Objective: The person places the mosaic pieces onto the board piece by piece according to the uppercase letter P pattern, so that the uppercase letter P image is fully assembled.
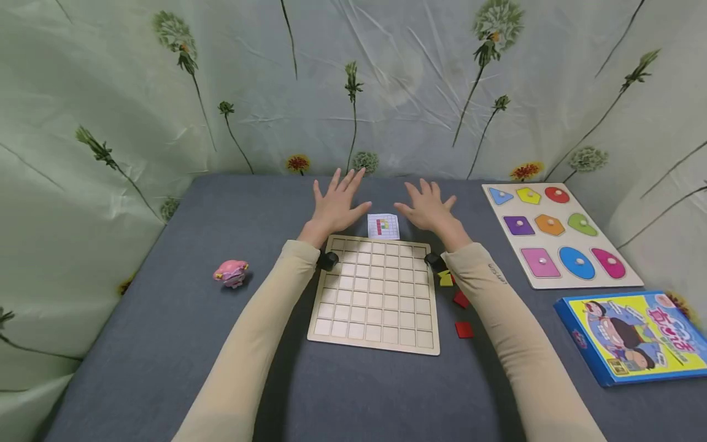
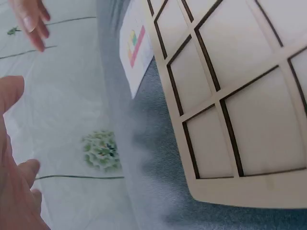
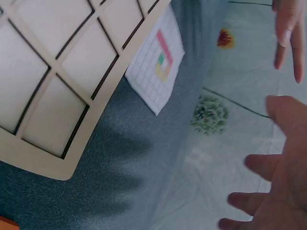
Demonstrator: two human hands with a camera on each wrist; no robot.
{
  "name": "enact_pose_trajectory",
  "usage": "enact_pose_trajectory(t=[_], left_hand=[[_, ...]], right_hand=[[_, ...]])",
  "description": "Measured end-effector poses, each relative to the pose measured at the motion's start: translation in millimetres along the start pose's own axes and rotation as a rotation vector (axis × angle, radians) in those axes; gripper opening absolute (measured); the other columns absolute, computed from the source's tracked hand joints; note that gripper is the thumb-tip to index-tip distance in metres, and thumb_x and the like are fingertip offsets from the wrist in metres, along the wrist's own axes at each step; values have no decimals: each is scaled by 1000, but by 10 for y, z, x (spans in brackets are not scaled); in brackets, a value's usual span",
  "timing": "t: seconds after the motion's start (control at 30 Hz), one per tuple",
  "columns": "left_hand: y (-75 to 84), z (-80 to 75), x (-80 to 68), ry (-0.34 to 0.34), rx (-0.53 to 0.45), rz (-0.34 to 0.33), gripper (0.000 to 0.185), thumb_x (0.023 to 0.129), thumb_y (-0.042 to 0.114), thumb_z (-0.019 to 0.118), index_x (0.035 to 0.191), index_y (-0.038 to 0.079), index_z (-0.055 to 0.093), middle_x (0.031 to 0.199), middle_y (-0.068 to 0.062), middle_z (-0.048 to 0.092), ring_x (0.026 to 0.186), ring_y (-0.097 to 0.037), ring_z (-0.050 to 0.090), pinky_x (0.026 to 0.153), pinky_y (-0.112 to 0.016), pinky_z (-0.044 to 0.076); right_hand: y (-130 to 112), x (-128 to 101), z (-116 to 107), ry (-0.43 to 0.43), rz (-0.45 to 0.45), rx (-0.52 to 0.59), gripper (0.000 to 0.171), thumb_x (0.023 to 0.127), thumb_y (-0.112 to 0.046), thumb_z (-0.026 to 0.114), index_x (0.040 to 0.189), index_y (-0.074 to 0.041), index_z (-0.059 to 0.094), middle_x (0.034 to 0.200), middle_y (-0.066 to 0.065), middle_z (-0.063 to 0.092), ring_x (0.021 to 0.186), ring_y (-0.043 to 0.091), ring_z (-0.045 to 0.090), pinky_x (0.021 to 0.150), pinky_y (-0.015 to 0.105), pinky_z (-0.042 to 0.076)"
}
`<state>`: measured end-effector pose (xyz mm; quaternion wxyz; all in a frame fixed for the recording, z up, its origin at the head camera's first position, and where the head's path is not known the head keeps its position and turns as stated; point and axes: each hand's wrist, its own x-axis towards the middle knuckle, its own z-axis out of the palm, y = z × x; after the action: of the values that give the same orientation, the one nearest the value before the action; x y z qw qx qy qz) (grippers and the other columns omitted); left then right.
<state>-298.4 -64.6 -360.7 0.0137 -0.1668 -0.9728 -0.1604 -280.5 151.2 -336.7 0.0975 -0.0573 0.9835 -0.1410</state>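
1. Head view: both arms are stretched forward over a grey table (image 1: pixel 166 319), and the left hand (image 1: pixel 336 205) and right hand (image 1: pixel 428 209) are held just past the far edge of a wooden grid board (image 1: pixel 375 294).
2. Neither hand has a grip on anything: the fingers of both are spread and straight, palms down, and nothing is held or pinched.
3. A small pattern card (image 1: pixel 383 226) lies flat on the table between the two hands, touching or just beside the board's far edge; it is the thing nearest to both hands, and it is placed where its coloured pattern can be read while the board is worked on.
4. The board is laid flat and square in front of the person, with all its cells seen empty.
5. Loose tiles are kept just beside the board's right edge, under the right forearm: a yellow tile (image 1: pixel 445 278) and two red tiles (image 1: pixel 464 329), within easy reach of the right hand.
6. Left wrist view: the board's corner and the card (image 2: pixel 134 48) are shown close together; only parts of the fingers are seen, held off the cloth.
7. Farther right, a shape puzzle (image 1: pixel 560 236) and a blue box (image 1: pixel 635 337) are set aside, and a pink toy (image 1: pixel 232 273) lies well apart to the left.
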Motion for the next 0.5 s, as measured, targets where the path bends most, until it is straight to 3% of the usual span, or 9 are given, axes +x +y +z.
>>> enact_pose_trajectory(t=[0.27, 0.5], left_hand=[[-26, -64, -175, 27, -86, 25, 75, 92, 53, 43, 149, 32, 0, 156, 4, 19, 148, -17, 4, 112, -60, -4], [-132, -58, -383, -35, -94, 17, 68, 94, 45, 46, 149, 20, 16, 156, -1, 22, 147, -19, 8, 113, -58, 2]], right_hand=[[64, -209, -14, 23, -35, 14, 63, 96, -44, 42, 149, -20, 17, 156, 15, 12, 142, 40, 8, 103, 72, 6], [141, -412, -23, 163, -136, 30, 55, 94, -32, 49, 144, -14, 33, 147, 19, 35, 134, 40, 30, 102, 65, 24]])
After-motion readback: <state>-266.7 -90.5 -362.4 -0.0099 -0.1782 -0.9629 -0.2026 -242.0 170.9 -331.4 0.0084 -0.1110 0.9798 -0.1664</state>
